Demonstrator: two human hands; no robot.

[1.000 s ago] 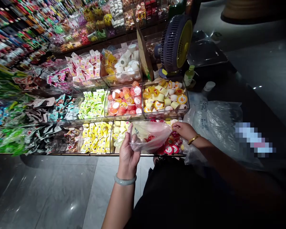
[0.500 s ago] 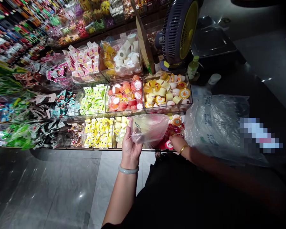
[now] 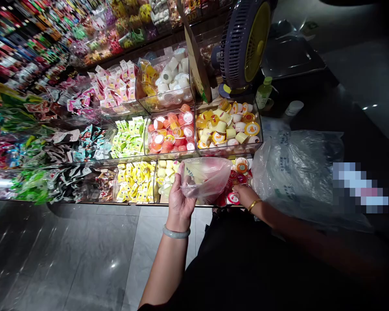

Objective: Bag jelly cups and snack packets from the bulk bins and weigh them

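Note:
My left hand, with a pale bangle on its wrist, grips the edge of a thin clear plastic bag that holds a few red jelly cups. The bag hangs over a clear bin of red jelly cups at the front of the display. My right hand, with a gold bangle, reaches down into that bin among the cups. Its fingers are curled and partly hidden behind the bag, so what they hold does not show.
Clear bins hold orange jelly cups, yellow jelly cups, white sweets and yellow packets. A purple fan stands behind. A large crumpled plastic bag lies on the dark counter at right. Grey tiled floor lies below.
My right hand went from the upper right edge of the bag down into the red cup bin. The bag and my left hand shifted slightly.

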